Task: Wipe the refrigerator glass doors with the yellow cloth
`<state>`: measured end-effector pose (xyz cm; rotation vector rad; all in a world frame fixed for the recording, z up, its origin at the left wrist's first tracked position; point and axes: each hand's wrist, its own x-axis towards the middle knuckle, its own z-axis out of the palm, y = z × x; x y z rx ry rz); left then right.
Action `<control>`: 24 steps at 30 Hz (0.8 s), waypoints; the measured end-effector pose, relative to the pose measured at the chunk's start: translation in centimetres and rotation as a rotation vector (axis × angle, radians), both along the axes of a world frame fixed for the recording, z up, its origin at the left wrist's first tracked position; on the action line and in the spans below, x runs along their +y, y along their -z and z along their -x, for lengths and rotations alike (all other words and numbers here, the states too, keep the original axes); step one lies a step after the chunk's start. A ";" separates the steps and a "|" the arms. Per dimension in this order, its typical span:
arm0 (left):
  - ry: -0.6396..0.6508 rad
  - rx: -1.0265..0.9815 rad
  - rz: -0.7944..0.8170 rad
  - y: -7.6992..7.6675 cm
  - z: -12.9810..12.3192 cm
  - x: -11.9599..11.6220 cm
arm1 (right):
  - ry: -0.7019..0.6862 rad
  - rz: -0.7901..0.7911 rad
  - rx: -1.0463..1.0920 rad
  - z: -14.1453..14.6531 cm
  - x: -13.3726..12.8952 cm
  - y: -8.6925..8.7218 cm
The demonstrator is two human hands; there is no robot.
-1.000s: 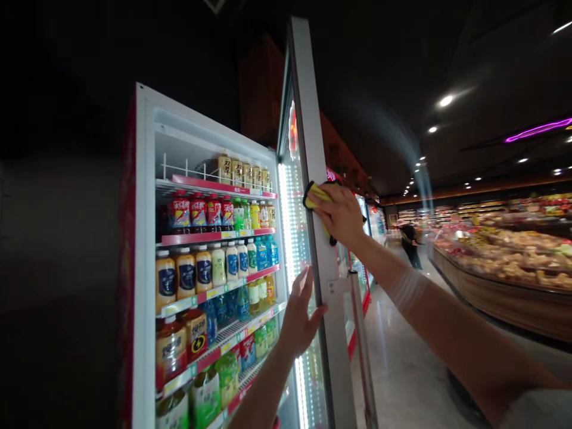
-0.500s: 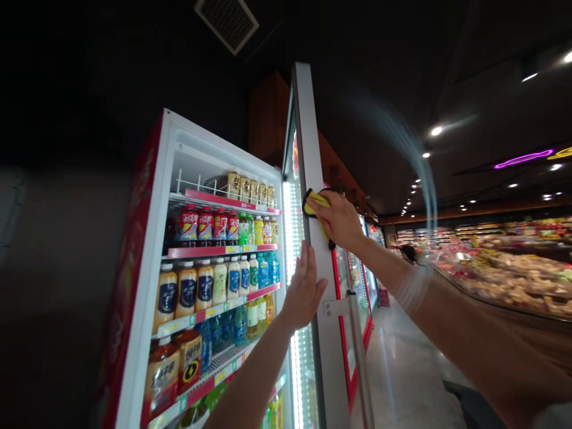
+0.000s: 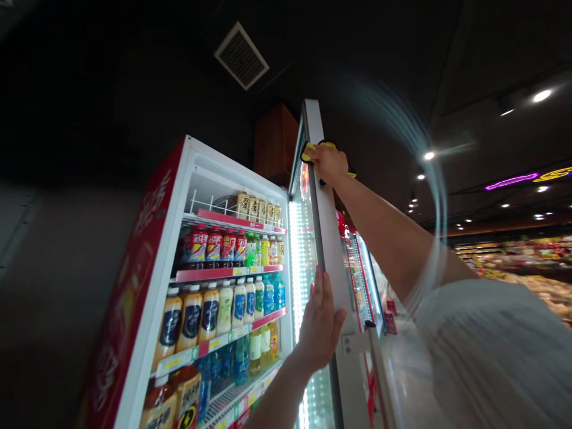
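A glass fridge door (image 3: 328,238) with a grey frame stands swung open, edge towards me. High on that edge, my right hand (image 3: 329,164) grips a yellow cleaning cloth (image 3: 308,152) with black trim, pressed against the frame near its top. Lower down, my left hand (image 3: 319,328) rests with fingers stretched out along the inner side of the door frame, holding nothing. The door's metal handle (image 3: 379,375) sits below and right of that hand.
The open drinks fridge (image 3: 187,196) on the left has shelves of bottles (image 3: 210,310). A wooden box-like block (image 3: 276,140) is behind the door top. Further fridges (image 3: 361,274) line the right side, beside a shiny floor (image 3: 402,363) and produce displays (image 3: 513,256).
My right hand has slid the cloth up the door frame, towards its top. My left hand stays on the frame. The view has tilted upward.
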<state>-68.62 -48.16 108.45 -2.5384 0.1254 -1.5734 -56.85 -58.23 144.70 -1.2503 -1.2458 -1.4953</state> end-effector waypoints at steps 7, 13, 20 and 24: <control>0.077 0.021 0.037 0.0 -0.2 0.2 | 0.036 0.011 0.006 0.2 -0.2 0.0; 0.136 -0.001 0.111 0.0 -1.0 -0.4 | -0.012 0.112 -0.223 -1.9 -1.2 14.4; 0.202 0.081 0.076 -0.9 -2.3 -0.8 | -0.041 0.132 -0.103 -3.3 -2.6 16.2; 0.251 0.180 0.029 -0.4 -2.4 -0.4 | -0.006 0.137 -0.013 -4.0 -3.5 14.8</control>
